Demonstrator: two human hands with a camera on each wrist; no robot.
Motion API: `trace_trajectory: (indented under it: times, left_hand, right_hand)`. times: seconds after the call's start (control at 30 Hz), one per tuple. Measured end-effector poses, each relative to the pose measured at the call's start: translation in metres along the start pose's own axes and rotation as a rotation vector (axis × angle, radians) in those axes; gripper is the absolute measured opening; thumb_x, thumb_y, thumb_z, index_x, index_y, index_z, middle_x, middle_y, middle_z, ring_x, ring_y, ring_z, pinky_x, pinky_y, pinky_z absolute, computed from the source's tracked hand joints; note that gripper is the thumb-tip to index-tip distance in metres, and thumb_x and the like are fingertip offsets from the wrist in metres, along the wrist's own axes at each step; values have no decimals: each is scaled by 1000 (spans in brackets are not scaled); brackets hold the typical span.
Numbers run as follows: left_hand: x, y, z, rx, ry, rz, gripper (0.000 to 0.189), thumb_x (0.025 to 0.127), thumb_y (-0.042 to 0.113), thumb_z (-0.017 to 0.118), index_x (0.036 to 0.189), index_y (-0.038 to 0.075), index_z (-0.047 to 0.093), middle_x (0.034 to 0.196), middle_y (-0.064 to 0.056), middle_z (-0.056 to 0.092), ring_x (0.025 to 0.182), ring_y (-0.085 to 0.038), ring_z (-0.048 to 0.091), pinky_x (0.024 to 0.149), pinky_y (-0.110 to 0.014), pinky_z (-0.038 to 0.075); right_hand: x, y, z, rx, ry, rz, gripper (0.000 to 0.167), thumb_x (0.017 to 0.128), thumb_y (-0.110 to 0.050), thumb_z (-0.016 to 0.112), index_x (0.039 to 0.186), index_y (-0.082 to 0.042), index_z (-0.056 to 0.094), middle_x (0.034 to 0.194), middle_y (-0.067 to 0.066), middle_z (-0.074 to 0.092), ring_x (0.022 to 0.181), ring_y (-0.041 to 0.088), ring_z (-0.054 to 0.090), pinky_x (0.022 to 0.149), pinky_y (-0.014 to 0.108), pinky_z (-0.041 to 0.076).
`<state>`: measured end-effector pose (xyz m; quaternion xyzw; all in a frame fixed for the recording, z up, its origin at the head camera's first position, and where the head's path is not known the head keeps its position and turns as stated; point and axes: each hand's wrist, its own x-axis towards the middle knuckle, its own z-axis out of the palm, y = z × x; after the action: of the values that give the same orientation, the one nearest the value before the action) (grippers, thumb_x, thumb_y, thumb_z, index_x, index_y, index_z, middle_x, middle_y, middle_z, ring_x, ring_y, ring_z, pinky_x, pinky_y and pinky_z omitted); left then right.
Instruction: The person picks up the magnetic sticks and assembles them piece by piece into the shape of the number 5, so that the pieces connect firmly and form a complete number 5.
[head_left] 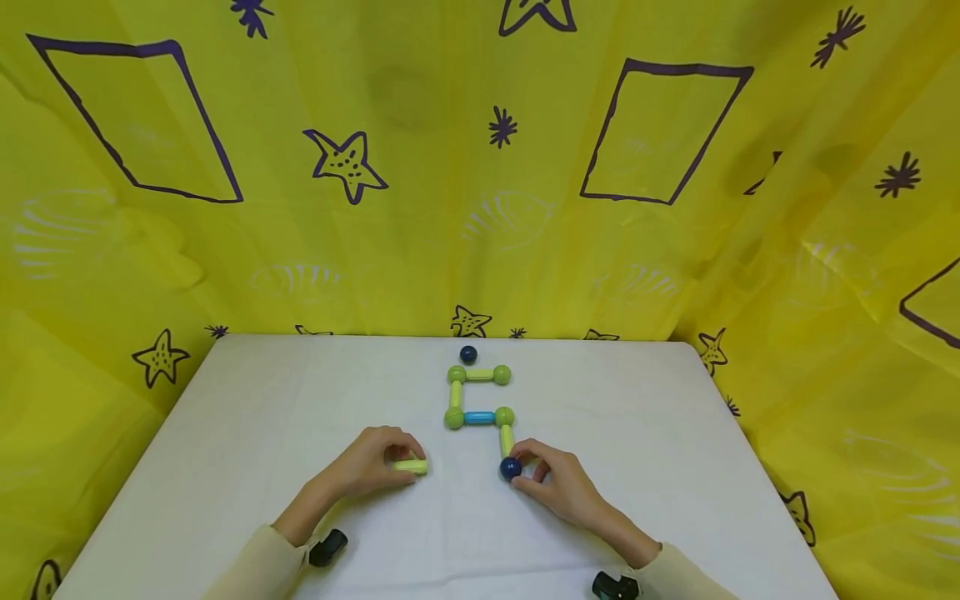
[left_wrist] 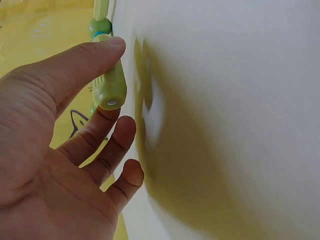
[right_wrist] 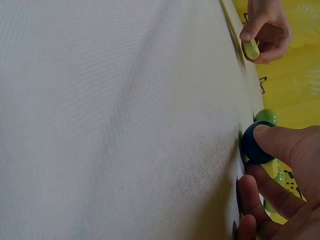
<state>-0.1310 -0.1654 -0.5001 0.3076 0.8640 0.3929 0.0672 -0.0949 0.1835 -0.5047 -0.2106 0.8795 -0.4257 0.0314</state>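
Note:
My left hand [head_left: 378, 462] pinches a yellow-green rod [head_left: 411, 467] between thumb and fingers. In the left wrist view the rod [left_wrist: 110, 87] shows a metal disc at its near end. With thumb and fingers my right hand [head_left: 558, 483] grips a dark blue ball [head_left: 511, 468] on the table. That ball meets the lower end of a yellow-green rod [head_left: 507, 441], which runs up to a green ball [head_left: 505, 416]. From there a blue rod [head_left: 480, 418] leads left to another green ball [head_left: 453, 417]. Further yellow-green rods and green balls continue the chain upward, then right.
A loose dark blue ball [head_left: 468, 355] lies behind the chain, near the far edge of the white table [head_left: 300, 392]. Yellow patterned cloth [head_left: 420, 233] hangs along the back and sides. Each wrist carries a small black camera.

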Motion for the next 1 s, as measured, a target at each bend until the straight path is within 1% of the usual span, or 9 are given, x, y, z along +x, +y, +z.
trace_trajectory:
  times: [0.17, 0.37, 0.47, 0.67, 0.83, 1.0]
  left_hand:
    - [11, 6, 6, -22, -11, -1, 24, 80, 10, 88, 98, 20, 76, 82, 8, 60, 79, -14, 54, 72, -27, 45]
    - [25, 16, 13, -55, -11, 6, 24, 78, 5, 87, 95, 18, 75, 79, 6, 61, 77, -15, 57, 70, -25, 47]
    - [32, 19, 16, -57, -12, 7, 24, 78, 4, 86, 94, 17, 74, 79, 5, 61, 76, -15, 56, 69, -25, 46]
    - [45, 23, 25, -42, -19, 6, 21, 78, 7, 86, 91, 18, 73, 76, 9, 57, 74, -14, 54, 66, -24, 45]
    - [53, 27, 32, -49, -41, -7, 20, 77, 8, 85, 89, 18, 73, 74, 10, 56, 73, -14, 53, 66, -24, 44]
    - [59, 32, 41, -56, -54, -8, 20, 77, 8, 85, 89, 19, 74, 75, 9, 57, 73, -13, 53, 66, -25, 44]
  right_hand:
    - [0, 0, -1, 0, 3, -6, 32, 89, -12, 81, 118, -17, 67, 104, 0, 72, 72, 6, 57, 65, 23, 47]
    - [0, 1, -1, 1, -2, -7, 32, 89, -13, 81, 118, -17, 67, 104, 0, 72, 72, 6, 57, 65, 23, 47]
    - [0, 1, 0, -2, -2, -9, 32, 89, -13, 81, 118, -17, 67, 104, 0, 72, 72, 6, 57, 65, 23, 47]
    - [0, 2, 0, -8, 6, -15, 33, 88, -10, 82, 118, -16, 67, 103, -1, 72, 71, 5, 57, 65, 23, 48]
    - [1, 2, 0, -14, 1, 3, 33, 88, -11, 82, 118, -18, 68, 103, -2, 72, 70, 5, 57, 65, 23, 48]
    - [1, 2, 0, -3, 5, -14, 32, 89, -12, 82, 117, -17, 68, 103, -1, 72, 70, 6, 57, 64, 23, 48]
